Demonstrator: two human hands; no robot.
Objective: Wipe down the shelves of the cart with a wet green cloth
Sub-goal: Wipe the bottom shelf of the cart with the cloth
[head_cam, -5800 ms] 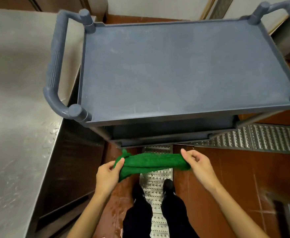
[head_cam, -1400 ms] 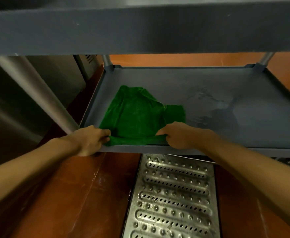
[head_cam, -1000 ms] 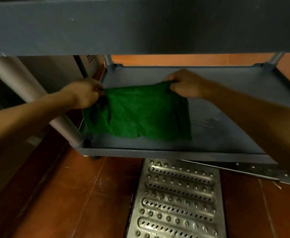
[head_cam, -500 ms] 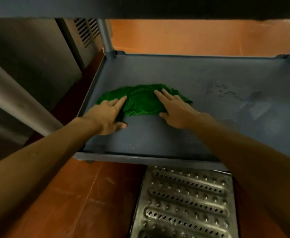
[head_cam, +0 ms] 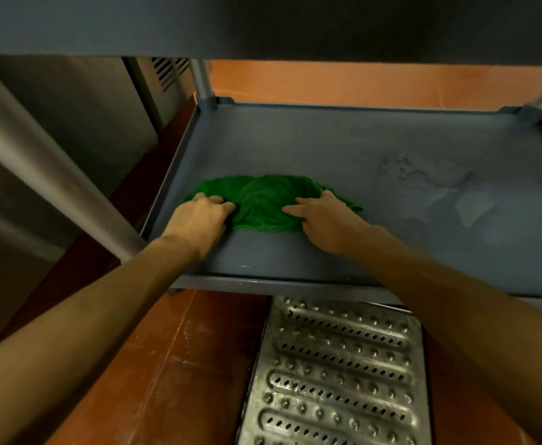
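Green fabric: the cloth (head_cam: 263, 203) lies bunched on the left part of the cart's lower shelf (head_cam: 295, 142), near the left rim and closer to the front edge than to the back.

Left hand (head_cam: 199, 221): fingers curled into the cloth's left end, gripping a fold.

Right hand (head_cam: 326, 220): fingers laid fairly straight across the cloth's right end, pressing it onto the shelf. No pinch is visible.

Handling, as judged: the cloth is soft, limp and light, though somewhat heavier for being wet. It will probably crumple rather than slide as a flat sheet, and it will drag on the plastic. Take hold at the two ends, or flatten it under a spread palm, so that a broad face meets the surface.

A wet-looking patch (head_cam: 423, 184) marks the right half of the shelf. That area and the back corners likely have yet to be covered.
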